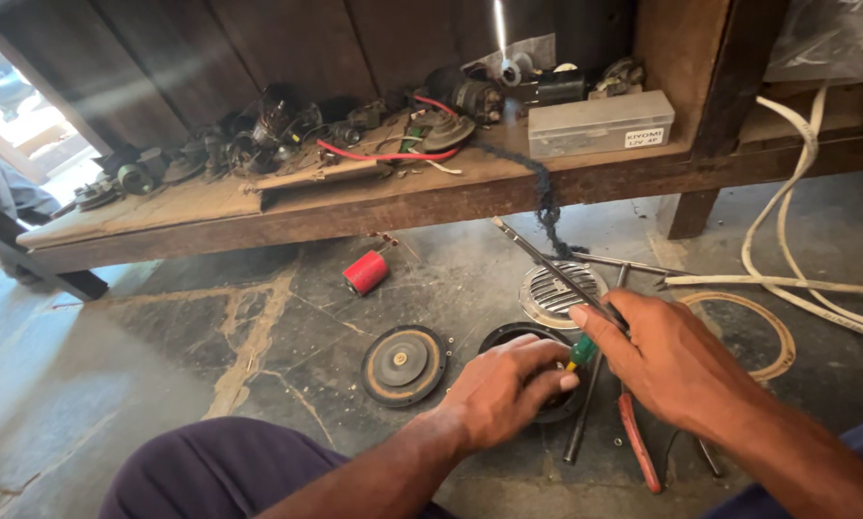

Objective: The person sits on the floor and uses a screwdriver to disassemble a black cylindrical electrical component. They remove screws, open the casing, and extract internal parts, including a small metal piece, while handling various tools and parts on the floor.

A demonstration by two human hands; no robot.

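Observation:
My left hand point(508, 384) rests on a round black housing point(508, 338) lying on the stone floor, fingers curled over its rim. My right hand point(667, 360) grips a screwdriver point(556, 269) with a green handle; its long metal shaft points up and to the left, away from me. A black round disc point(402, 365) with a small centre boss lies just left of the housing. A slotted metal grille cover point(558, 293) sits right behind the housing, under the screwdriver shaft.
Red-handled pliers point(638, 442) and a metal rod point(585, 404) lie under my right hand. A red cylinder point(366, 272) lies further back. A low wooden shelf point(354, 207) holds several motor parts, wires and a clear plastic box point(600, 123). White cable point(787, 279) loops at right.

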